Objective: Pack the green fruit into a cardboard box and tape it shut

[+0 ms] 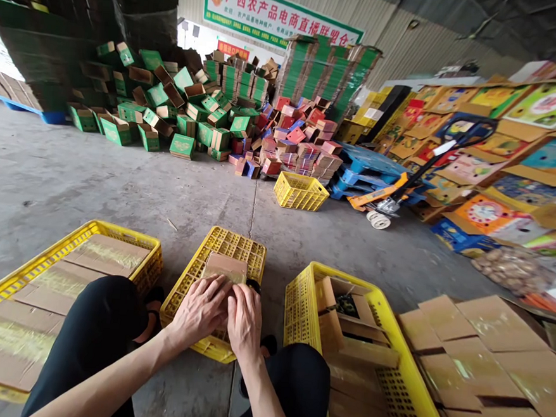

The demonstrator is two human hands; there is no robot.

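view from a head-worn camera looking down at a seated person's two bare hands in a warehouse with a grey concrete floor (71,175). the left hand (200,310) and the right hand (244,320) lie side by side, palms down and fingers spread flat, pressing on a small piece of flat cardboard (225,268). neither hand is curled around anything; both simply press on the cardboard. the cardboard rests on top of an upturned yellow crate (237,247) between the person's knees, at six o'clock low in the middle of the view. the knees, in black trousers (98,329), frame the crate.

at eight o'clock a large yellow tray (31,267) holds flat cardboard sheets with strips of shiny tape. at four o'clock another yellow basket (392,343) holds folded cardboard pieces, and just beside it, further to four o'clock, lies a loose heap of taped cardboard sheets (487,350).

well apart, at twelve o'clock, a lone yellow crate (301,191) sits on the floor before a big heap of green boxes (170,112) and red boxes (301,146). at two o'clock an orange pallet jack (403,192) stands by stacks of colourful printed cartons (510,155). a green and white banner (277,15) with chinese writing hangs on the far wall at twelve o'clock.
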